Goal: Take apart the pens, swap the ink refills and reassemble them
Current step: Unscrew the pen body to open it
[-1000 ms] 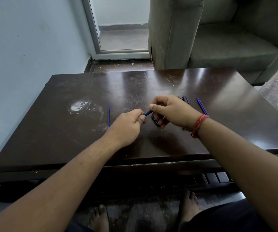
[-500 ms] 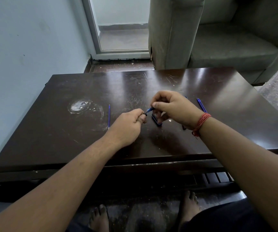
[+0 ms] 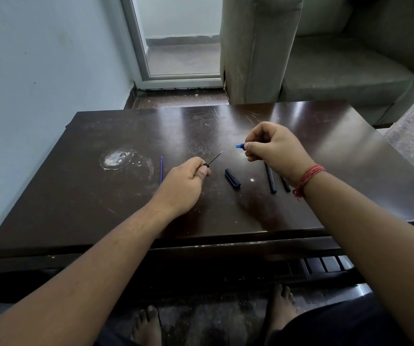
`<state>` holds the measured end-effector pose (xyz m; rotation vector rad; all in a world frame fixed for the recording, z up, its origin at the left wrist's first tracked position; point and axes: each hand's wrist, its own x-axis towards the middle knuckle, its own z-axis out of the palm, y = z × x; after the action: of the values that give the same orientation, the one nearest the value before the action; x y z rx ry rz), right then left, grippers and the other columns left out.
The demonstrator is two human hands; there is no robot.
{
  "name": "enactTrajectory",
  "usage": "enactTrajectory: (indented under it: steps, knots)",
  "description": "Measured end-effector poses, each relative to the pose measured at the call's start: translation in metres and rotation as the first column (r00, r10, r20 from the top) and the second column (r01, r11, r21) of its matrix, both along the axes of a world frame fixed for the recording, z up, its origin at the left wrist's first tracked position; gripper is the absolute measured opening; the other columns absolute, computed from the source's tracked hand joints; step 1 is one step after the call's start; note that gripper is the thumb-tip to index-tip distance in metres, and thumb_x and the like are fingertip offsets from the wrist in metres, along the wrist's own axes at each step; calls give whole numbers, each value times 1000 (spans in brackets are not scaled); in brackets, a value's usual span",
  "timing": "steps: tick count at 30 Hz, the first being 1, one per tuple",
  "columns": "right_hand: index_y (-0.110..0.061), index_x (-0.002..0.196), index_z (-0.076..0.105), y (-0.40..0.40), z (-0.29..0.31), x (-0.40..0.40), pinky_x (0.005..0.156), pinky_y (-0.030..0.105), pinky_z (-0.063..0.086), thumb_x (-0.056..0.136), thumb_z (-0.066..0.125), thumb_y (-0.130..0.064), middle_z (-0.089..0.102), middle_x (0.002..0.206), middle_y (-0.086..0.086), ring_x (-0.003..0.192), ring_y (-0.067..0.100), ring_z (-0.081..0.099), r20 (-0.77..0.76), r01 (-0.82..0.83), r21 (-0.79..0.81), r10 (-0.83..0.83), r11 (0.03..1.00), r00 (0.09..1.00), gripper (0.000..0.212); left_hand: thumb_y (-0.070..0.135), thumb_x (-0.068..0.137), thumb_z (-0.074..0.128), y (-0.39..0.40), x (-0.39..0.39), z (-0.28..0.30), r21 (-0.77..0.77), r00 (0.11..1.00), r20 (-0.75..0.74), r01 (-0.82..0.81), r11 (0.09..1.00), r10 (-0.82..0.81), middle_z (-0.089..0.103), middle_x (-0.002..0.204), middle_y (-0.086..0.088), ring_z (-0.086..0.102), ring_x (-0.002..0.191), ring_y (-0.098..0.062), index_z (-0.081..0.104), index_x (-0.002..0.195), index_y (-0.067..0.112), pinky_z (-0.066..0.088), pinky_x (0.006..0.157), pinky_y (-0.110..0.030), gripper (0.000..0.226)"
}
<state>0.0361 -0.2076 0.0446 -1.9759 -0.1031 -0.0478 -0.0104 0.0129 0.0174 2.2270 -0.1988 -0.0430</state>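
Blue tip piece (image 3: 240,146) pinched in right hand (image 3: 274,151) fingers, up off the desk (image 3: 126,211). Left hand (image 3: 183,186) clenched on pen body, refill tip (image 3: 216,157) sticking out, aimed up-right toward that piece. Probably left-hand pull next.

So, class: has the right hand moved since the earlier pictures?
Yes. The right hand, pinching a blue pen tip piece, has pulled away to the right and farther up the table, leaving the pen cap on the table uncovered.
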Motion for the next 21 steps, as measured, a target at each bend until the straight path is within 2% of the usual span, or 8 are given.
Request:
enactTrajectory:
  steps: [2, 5, 8, 10, 14, 16, 19, 21]
  knots:
    - [-12, 79, 60, -1, -4, -1, 65, 33, 58, 83, 68, -15, 69, 74, 4, 68, 18, 66, 85, 105, -226, -88, 968, 993, 9, 24, 106, 40, 1, 0, -1, -28, 1000, -3, -12, 1000, 12, 45, 55, 12, 37, 46, -6, 61, 98, 19, 36, 54, -28, 23]
    - [-13, 72, 54, 5, -12, -5, 55, 31, 45, 83, 65, -16, 61, 73, 3, 69, 22, 58, 200, 143, -549, -36, 824, 979, 16, 26, 106, 40, 2, 1, -2, -34, 999, -3, -32, 999, 32, 46, 58, 9, 37, 45, -4, 62, 97, 21, 35, 53, -24, 24]
    - [-11, 76, 53, 16, -23, -5, 53, 28, 34, 87, 57, -15, 59, 78, 6, 72, 24, 53, 131, 70, -693, 30, 718, 991, 13, 26, 106, 40, 1, 1, -2, -48, 999, -12, -30, 998, 29, 46, 57, 8, 38, 45, -6, 61, 97, 20, 35, 52, -26, 24]
    - [-9, 81, 54, 21, -30, -3, 59, 29, 34, 89, 54, -14, 59, 81, 7, 76, 26, 55, 109, 53, -744, 42, 666, 993, 9, 25, 106, 40, 1, 0, -2, -44, 1000, -12, -22, 999, 22, 47, 58, 7, 39, 47, -9, 61, 97, 19, 37, 54, -28, 24]
    - [-13, 83, 49, 22, -32, -1, 64, 30, 36, 92, 53, -19, 56, 82, 4, 78, 24, 53, 51, 7, -788, 55, 615, 997, 11, 25, 106, 40, 1, -2, -2, -35, 1000, -11, -5, 999, 5, 49, 59, 6, 42, 51, -12, 61, 96, 21, 39, 55, -31, 24]
    - [-14, 86, 50, 19, -26, 0, 67, 31, 38, 94, 53, -25, 57, 85, 4, 78, 23, 52, 67, 29, -782, 38, 623, 997, 14, 25, 106, 40, 1, -2, -1, -39, 1000, -13, -5, 999, 4, 49, 60, 5, 43, 53, -14, 61, 96, 22, 41, 57, -34, 24]
    - [-15, 86, 50, 11, -9, 1, 61, 29, 35, 95, 55, -26, 55, 82, 1, 74, 20, 51, 170, 171, -638, -79, 751, 982, 15, 25, 106, 40, 2, -1, 0, -43, 1000, -10, -11, 999, 11, 50, 61, 4, 44, 53, -14, 61, 96, 21, 43, 58, -35, 23]
    - [-15, 88, 53, 9, -1, 1, 57, 26, 38, 96, 55, -27, 60, 82, 1, 70, 15, 54, 96, 191, -425, -166, 885, 981, 15, 26, 106, 40, 1, -2, 0, -53, 1000, -9, -19, 998, 19, 50, 60, 6, 43, 51, -12, 60, 95, 22, 41, 56, -32, 23]
